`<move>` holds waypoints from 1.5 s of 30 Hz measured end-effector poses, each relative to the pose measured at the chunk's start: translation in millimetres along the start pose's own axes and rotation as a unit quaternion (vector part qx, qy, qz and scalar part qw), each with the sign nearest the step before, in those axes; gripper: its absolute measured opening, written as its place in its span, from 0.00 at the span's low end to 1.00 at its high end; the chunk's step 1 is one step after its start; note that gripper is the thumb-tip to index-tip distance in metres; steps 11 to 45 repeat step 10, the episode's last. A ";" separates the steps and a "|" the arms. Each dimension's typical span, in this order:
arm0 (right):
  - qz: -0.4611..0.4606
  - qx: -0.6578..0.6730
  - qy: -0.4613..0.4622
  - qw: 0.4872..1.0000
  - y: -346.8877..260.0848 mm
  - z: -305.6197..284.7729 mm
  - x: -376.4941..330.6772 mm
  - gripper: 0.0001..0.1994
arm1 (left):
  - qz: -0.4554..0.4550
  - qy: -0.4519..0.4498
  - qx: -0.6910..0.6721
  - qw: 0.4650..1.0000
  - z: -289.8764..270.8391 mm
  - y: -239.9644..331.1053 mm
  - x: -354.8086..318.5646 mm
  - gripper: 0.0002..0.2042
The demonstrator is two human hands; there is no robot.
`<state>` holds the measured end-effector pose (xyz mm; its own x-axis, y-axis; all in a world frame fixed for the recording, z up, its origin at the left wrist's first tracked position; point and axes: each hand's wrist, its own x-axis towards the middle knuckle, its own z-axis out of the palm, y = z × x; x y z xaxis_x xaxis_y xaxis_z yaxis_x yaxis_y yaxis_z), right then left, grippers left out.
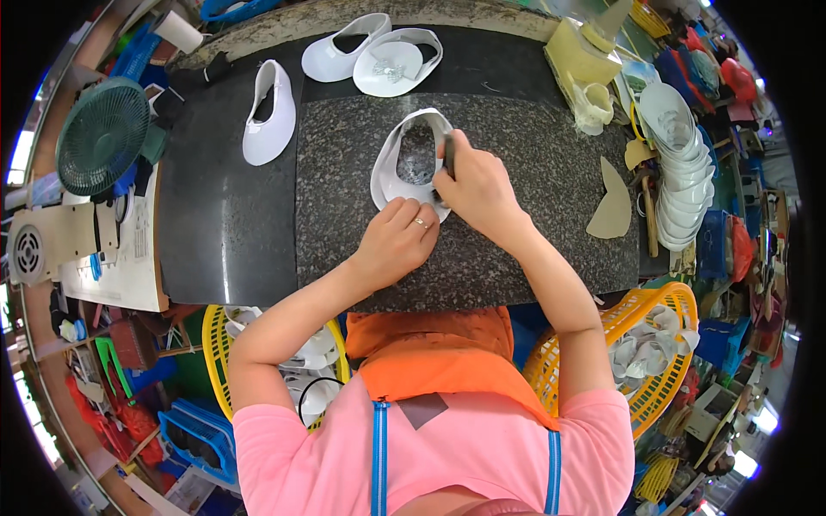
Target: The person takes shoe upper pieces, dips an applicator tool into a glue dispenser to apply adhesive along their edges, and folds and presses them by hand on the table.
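Observation:
A white shoe upper (pixel 389 165) lies on the speckled dark slab straight ahead of me, its opening facing up. My left hand (pixel 398 241) presses its fingers on the near, toe end of the upper, and a ring shows on one finger. On the upper's right side, my right hand (pixel 483 185) is closed around a dark, narrow tool (pixel 449 155), held upright against the edge. The tool's lower end is mostly hidden by the hand, so its exact kind does not show.
A single white upper (pixel 270 120) and a pair of white uppers (pixel 344 53) lie farther back. To the right are a beige cut piece (pixel 610 205), a wooden-handled hammer (pixel 650 215), a yellow container (pixel 578 60) and stacked white pieces (pixel 684 185). Yellow baskets (pixel 684 301) stand below the table.

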<state>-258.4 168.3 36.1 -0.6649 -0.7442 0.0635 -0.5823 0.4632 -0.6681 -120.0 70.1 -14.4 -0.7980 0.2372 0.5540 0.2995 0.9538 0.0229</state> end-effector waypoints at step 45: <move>0.065 0.354 0.174 0.916 -41.4 -8.6 -18.0 0.10 | -0.416 0.124 -0.036 0.900 -142.2 -4.5 -80.8 0.10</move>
